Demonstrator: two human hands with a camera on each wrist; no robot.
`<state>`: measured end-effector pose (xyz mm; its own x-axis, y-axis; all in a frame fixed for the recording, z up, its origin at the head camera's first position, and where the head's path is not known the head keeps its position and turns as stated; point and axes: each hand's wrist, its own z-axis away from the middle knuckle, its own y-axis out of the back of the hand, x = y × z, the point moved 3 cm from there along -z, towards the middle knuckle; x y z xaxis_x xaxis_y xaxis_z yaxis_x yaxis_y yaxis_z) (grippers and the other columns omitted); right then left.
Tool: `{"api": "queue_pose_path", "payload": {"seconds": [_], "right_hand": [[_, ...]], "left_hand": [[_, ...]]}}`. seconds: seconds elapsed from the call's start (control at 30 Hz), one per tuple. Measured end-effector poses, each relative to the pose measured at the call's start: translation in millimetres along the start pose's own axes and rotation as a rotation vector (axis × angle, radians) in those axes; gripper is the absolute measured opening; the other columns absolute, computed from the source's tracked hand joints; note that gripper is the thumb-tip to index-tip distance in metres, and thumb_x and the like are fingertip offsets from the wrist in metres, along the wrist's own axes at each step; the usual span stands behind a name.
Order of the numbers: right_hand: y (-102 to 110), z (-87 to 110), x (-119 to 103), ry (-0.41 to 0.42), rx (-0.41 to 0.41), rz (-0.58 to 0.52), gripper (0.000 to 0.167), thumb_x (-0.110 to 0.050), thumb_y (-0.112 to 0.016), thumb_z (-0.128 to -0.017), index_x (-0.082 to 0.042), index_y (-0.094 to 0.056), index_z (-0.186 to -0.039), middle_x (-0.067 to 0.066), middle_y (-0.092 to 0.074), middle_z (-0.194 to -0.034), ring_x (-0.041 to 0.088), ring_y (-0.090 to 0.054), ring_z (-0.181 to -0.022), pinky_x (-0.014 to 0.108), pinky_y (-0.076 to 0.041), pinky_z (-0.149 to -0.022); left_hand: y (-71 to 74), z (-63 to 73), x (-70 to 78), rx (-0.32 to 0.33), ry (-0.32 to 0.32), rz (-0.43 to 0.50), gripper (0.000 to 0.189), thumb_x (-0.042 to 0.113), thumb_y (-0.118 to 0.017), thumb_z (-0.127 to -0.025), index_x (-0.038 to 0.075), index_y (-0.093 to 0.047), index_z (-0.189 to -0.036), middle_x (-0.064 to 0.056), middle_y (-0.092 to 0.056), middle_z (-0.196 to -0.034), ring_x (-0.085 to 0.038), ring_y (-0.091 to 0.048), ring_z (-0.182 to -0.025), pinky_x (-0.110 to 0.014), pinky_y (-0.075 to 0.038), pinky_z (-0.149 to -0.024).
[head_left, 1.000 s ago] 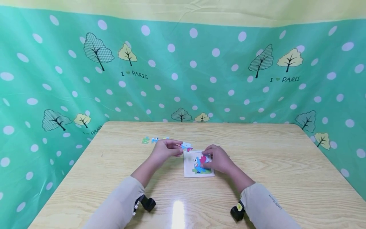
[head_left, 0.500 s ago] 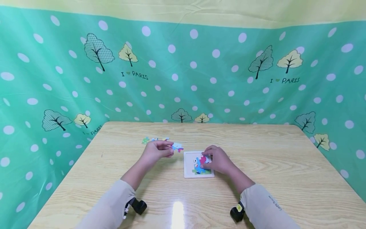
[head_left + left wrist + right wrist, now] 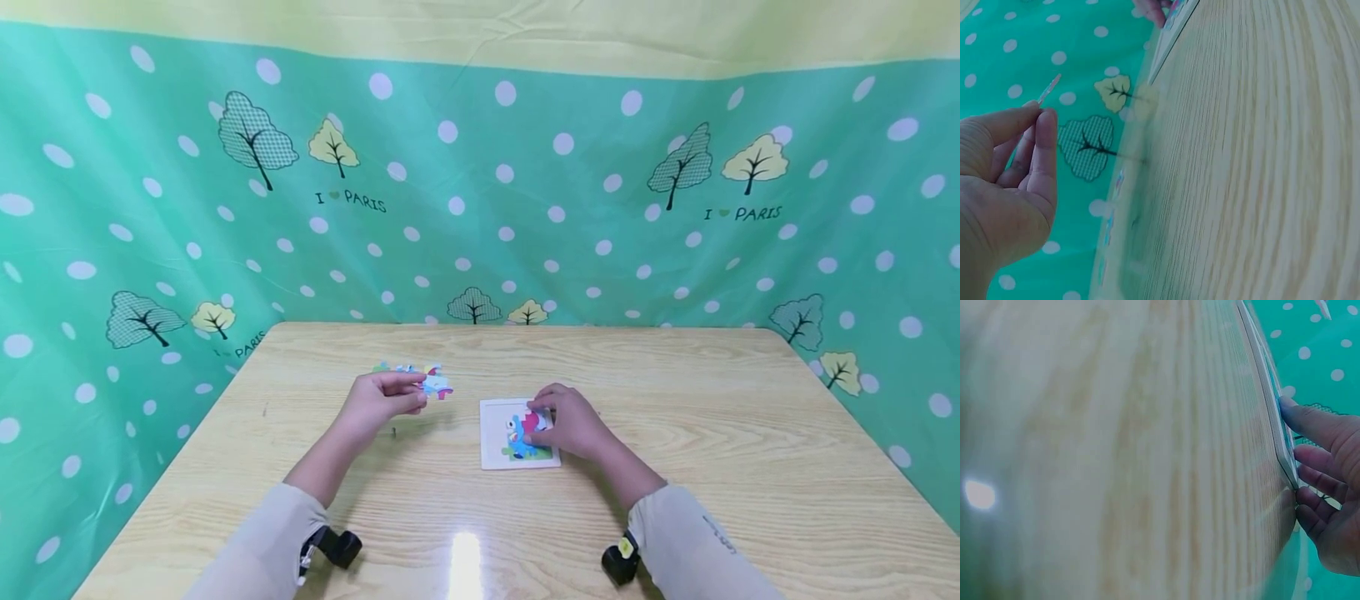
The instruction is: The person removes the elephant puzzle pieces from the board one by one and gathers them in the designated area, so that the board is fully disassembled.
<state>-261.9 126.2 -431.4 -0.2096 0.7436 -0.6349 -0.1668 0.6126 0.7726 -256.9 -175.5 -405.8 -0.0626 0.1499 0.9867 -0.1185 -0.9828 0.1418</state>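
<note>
My left hand (image 3: 378, 404) pinches a jigsaw piece (image 3: 437, 384) between thumb and fingertips, held above the table to the left of the puzzle board. The piece shows white, blue and pink; in the left wrist view this piece (image 3: 1049, 89) appears edge-on. The white-framed puzzle board (image 3: 492, 454) lies flat, with joined pieces (image 3: 517, 435) of a blue and red figure on green in its right part. My right hand (image 3: 576, 421) grips the board's right side, its thumb (image 3: 1310, 423) on the face and its fingers at the edge. That hand hides part of the picture.
Several loose jigsaw pieces (image 3: 405, 367) lie in a row behind my left hand, partly covered by it. The wooden table (image 3: 675, 375) ends at a green dotted curtain (image 3: 480, 225). A small dark speck (image 3: 393, 432) shows beneath the left hand.
My left hand has moved left, away from the puzzle board, carrying the jigsaw piece toward the loose pieces. The right hand has stayed on the board.
</note>
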Motion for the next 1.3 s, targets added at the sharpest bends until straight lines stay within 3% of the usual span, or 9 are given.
{"api": "queue_pose_path", "payload": {"seconds": [0.2, 0.4, 0.5, 0.7, 0.97, 1.3], "right_hand": [[0, 2.1, 0, 0.008, -0.006, 0.000, 0.048, -0.025, -0.087, -0.074, -0.008, -0.071, -0.116, 0.004, -0.058, -0.121, 0.027, -0.052, -0.114, 0.042, -0.044, -0.101], [0, 2.6, 0, 0.015, -0.006, 0.012, 0.048, -0.025, -0.088, -0.073, -0.008, -0.071, -0.115, 0.004, -0.058, -0.121, 0.027, -0.052, -0.114, 0.042, -0.043, -0.101], [0, 2.1, 0, 0.016, -0.005, 0.015, 0.048, -0.025, -0.088, -0.073, -0.008, -0.072, -0.115, 0.004, -0.058, -0.120, 0.027, -0.052, -0.114, 0.042, -0.044, -0.101], [0, 1.7, 0, 0.014, 0.001, 0.011, 0.048, -0.025, -0.088, -0.073, -0.008, -0.072, -0.115, 0.004, -0.059, -0.120, 0.026, -0.053, -0.113, 0.041, -0.045, -0.100], [1, 2.2, -1, 0.007, 0.002, 0.012, 0.048, -0.024, -0.087, -0.074, -0.008, -0.071, -0.116, 0.005, -0.058, -0.122, 0.028, -0.052, -0.116, 0.043, -0.044, -0.101], [-1, 0.8, 0, 0.027, -0.001, 0.028, 0.048, -0.025, -0.087, -0.074, -0.008, -0.071, -0.116, 0.004, -0.059, -0.121, 0.028, -0.052, -0.116, 0.043, -0.043, -0.102]], "left_hand": [[14.2, 6.0, -5.2, 0.015, 0.011, -0.042, 0.039, 0.010, -0.076, -0.085, 0.002, -0.066, -0.121, -0.010, -0.069, -0.097, -0.031, -0.069, -0.094, -0.037, -0.054, -0.087], [31.0, 10.9, -8.3, 0.039, 0.023, -0.084, 0.041, 0.014, -0.076, -0.086, 0.002, -0.066, -0.123, -0.008, -0.069, -0.098, -0.035, -0.067, -0.098, -0.030, -0.054, -0.086], [39.8, 12.1, -9.6, 0.049, 0.004, -0.081, 0.041, 0.010, -0.076, -0.086, -0.001, -0.064, -0.123, -0.008, -0.069, -0.096, -0.032, -0.068, -0.095, -0.030, -0.055, -0.083], [59.0, 9.1, -18.3, 0.078, -0.013, -0.085, 0.043, 0.007, -0.076, -0.084, -0.006, -0.062, -0.123, -0.007, -0.069, -0.095, -0.014, -0.068, -0.086, -0.033, -0.056, -0.081], [78.7, 2.3, -29.4, 0.127, 0.072, -0.118, 0.047, 0.012, -0.079, -0.083, -0.002, -0.062, -0.125, -0.007, -0.070, -0.102, -0.011, -0.068, -0.088, -0.031, -0.055, -0.082], [88.6, -8.9, -38.0, 0.160, 0.152, -0.097, 0.042, 0.001, -0.076, -0.083, -0.006, -0.062, -0.122, -0.005, -0.073, -0.091, -0.010, -0.068, -0.082, -0.028, -0.056, -0.076]]}}
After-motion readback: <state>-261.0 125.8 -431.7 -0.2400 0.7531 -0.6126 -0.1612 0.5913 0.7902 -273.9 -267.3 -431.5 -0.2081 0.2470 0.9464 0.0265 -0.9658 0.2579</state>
